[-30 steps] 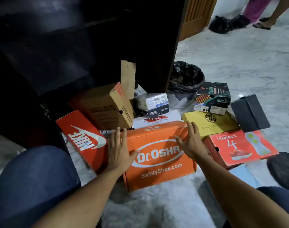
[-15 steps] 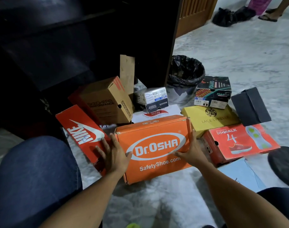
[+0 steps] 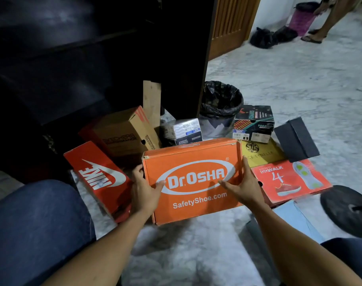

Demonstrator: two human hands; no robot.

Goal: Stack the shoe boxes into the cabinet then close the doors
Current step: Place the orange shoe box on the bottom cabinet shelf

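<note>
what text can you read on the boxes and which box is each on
"Dr.OSHA" and "SafetyShoe.com": orange box
"NIKE": red box
"SKECHERS", upside down: brown box
"GOWALK 4": red-orange box
"FOAMIES", "6": dark patterned box
Yellow box: partly hidden, unreadable
Small white labels: too blurred

Cabinet [image 3: 77,65] interior too dark to tell shelves or contents. White box behind the orange Dr.OSHA box [image 3: 193,178] hidden almost wholly. Yellow box [image 3: 262,153] lettering partly covered by the right hand [image 3: 245,184]. Left hand [image 3: 146,189] fingers out of sight behind the box's side. Labels on the small grey box [image 3: 183,131] too blurred to read. Standing person [image 3: 328,19] cut off by the top edge. Round dark object [image 3: 348,209] cropped at right, unidentifiable.
</note>
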